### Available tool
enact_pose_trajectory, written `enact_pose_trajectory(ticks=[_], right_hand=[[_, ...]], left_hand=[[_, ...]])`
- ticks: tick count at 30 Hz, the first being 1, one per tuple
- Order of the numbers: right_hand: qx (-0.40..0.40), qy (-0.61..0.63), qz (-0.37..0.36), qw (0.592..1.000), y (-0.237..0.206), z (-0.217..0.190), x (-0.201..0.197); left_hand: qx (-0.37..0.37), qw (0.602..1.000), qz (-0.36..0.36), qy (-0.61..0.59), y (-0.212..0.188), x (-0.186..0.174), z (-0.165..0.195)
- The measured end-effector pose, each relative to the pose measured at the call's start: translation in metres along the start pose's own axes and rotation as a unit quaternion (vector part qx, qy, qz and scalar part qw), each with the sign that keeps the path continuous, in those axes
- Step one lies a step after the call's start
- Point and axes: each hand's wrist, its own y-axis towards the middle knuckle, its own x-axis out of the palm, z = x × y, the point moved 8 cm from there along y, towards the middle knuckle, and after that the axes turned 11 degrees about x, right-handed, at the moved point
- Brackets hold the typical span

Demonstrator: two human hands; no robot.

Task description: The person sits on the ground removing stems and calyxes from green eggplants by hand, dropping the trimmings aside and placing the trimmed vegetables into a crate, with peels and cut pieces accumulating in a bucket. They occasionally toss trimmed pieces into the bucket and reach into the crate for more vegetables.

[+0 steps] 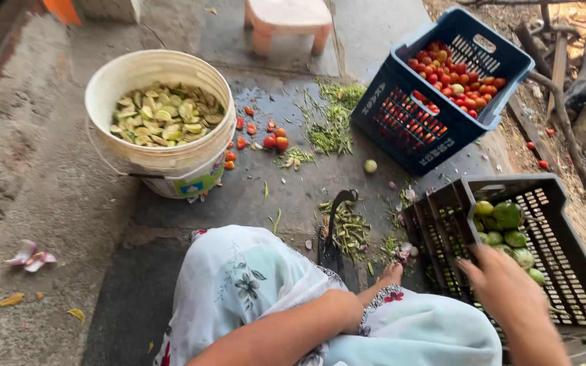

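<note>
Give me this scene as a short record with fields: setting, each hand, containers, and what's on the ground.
setting: person seated on a concrete floor, seen from above
right hand: right hand reaching over the near rim of the black crate, apparently empty
left hand: hidden; only the forearm shows across the lap
black crate: green round fruits
blue crate: blue crate tilted, holding small red tomatoes
bucket: white bucket of cut green pieces
ground: curved floor blade, green trimmings, a few loose tomatoes
</note>
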Motion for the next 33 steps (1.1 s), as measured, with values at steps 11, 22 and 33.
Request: enact_pose_trajectory(ticks=[11, 22, 33], right_hand=[[-0.106, -0.165, -0.147, 0.969, 0.125, -0.233, 0.166], [0.005, -0.163, -0.183, 0.969, 0.179, -0.238, 0.199], [-0.119, -0.185, -0.112, 0.969, 0.166, -0.245, 0.182]], left_hand=[[-0.011, 0.998, -0.014, -0.063, -0.028, -0.014, -0.015], [0.068, 0.994, 0.027, -0.087, -0.015, -0.019, -0.004], [-0.027, 0.998, 0.009, -0.057, -0.003, -0.012, -0.047]])
